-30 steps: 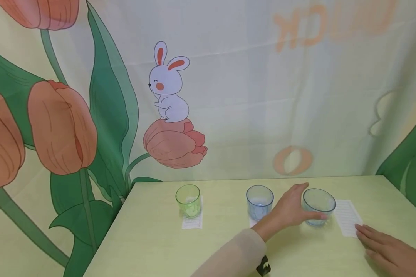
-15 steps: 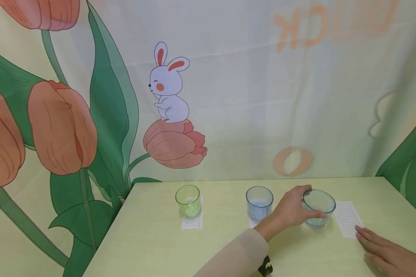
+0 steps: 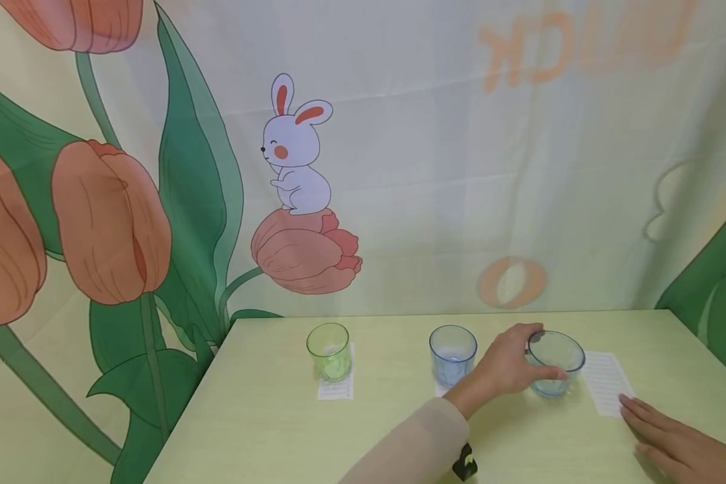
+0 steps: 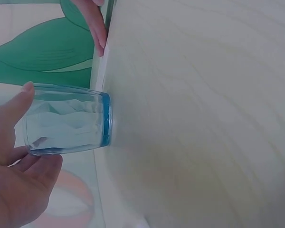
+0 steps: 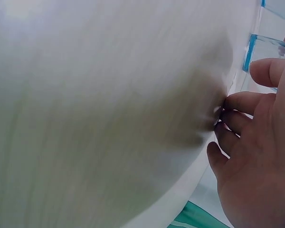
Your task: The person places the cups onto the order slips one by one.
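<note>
My left hand (image 3: pixel 508 363) holds a pale blue drinking glass (image 3: pixel 553 382), the thumb on its near side and the fingers on its far side. In the left wrist view the glass (image 4: pixel 69 126) stands upright, its base at the tabletop. A white paper slip (image 3: pixel 605 383) with printed lines lies to the right of this glass. My right hand (image 3: pixel 683 433) rests at the slip's near right corner, its fingers extended and the fingertips touching it. The right wrist view shows the right hand (image 5: pixel 256 147) low over the table, its fingers slightly bent.
A second blue glass (image 3: pixel 452 363) stands left of my left hand on a partly hidden slip (image 3: pixel 441 390). Farther left, a green glass (image 3: pixel 329 356) stands on another slip (image 3: pixel 336 390). Behind the pale table (image 3: pixel 266 430) hangs a printed curtain (image 3: pixel 411 175).
The fingers of my left hand have closed in from beyond the glass's rim to touch it. The glass has barely shifted. My right hand stays at the slip's corner.
</note>
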Demonstrator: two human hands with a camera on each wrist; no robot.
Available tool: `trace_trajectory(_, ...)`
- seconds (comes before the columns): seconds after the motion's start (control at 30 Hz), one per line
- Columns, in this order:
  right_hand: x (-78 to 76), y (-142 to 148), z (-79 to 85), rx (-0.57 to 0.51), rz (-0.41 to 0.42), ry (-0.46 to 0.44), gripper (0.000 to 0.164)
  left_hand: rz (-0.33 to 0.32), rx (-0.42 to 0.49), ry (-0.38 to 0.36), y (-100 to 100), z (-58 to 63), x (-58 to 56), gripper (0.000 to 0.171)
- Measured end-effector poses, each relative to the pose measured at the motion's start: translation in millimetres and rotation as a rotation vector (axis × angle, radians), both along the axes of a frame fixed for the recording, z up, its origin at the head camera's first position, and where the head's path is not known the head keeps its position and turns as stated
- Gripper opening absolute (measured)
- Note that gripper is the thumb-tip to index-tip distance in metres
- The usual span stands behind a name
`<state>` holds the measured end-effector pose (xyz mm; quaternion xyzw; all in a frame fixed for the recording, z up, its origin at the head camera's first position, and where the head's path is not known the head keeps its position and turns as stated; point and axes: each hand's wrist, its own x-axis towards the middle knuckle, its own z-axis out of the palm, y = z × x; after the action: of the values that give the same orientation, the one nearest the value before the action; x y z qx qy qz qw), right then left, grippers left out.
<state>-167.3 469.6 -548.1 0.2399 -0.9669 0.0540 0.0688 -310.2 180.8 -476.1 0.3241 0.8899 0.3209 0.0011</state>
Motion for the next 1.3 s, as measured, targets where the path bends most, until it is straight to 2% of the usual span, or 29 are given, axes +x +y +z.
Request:
trace_trajectory(0.07, 0.3, 0, -0.8, 0.001, 0.007, 0.026, 0.052, -0.001, 0.015, -0.001, 1, -1.3, -0.3, 0.083)
trace_trajectory(0.1, 0.2, 0, -0.5, -0.007, -0.005, 0.005, 0.053, -0.006, 0.02, 0.005, 1, -1.7, -0.5, 0.084)
trace_trajectory(0.2, -1.4, 0, 2.5, -0.04, -0.056, -0.13, 0.059, -0.023, 0.028, 0.021, 5, -0.7, -0.4, 0.084)
trace_trajectory(0.3, -4.3, -2, 7.0, -0.058, -0.144, -0.275, 0.067, -0.03, 0.051, 0.029, 13, 1.3, 0.0, 0.084)
trace_trajectory(0.37, -6.0, -3, 9.6, -0.051, -0.187, -0.332, 0.07, -0.028, 0.068, 0.036, 19, 1.9, 0.3, 0.084)
trace_trajectory(0.43, -7.2, -5, 11.0, -0.033, -0.196, -0.339, 0.07, -0.028, 0.083, 0.041, 26, 1.8, 1.0, 0.084)
trace_trajectory(0.67, -7.6, -6, 12.6, -0.008, -0.162, -0.318, 0.066, 0.0, 0.117, 0.051, 50, -0.7, 2.0, 0.083)
trace_trajectory(0.8, -6.3, -4, 10.2, -0.029, -0.13, -0.297, 0.063, 0.015, 0.105, 0.044, 62, -0.8, 3.6, 0.084)
trace_trajectory(0.9, -4.1, -1, 6.9, -0.048, -0.068, -0.225, 0.058, 0.017, 0.075, 0.041, 72, 0.7, 5.7, 0.084)
trace_trajectory(0.97, -3.6, 0, 7.8, -0.055, -0.052, -0.221, 0.058, 0.015, 0.054, 0.034, 78, 1.4, 6.5, 0.083)
trace_trajectory(1.13, -2.9, 1, 6.0, -0.049, 0.024, -0.111, 0.051, 0.015, 0.027, 0.035, 86, -1.4, 7.0, 0.083)
trace_trajectory(1.2, -2.4, 2, 2.7, -0.05, 0.059, -0.038, 0.048, 0.021, 0.024, 0.036, 88, -3.0, 7.8, 0.082)
trace_trajectory(1.3, -1.8, 4, 1.0, -0.053, 0.056, -0.042, 0.048, 0.029, 0.024, 0.03, 91, -5.3, 8.5, 0.083)
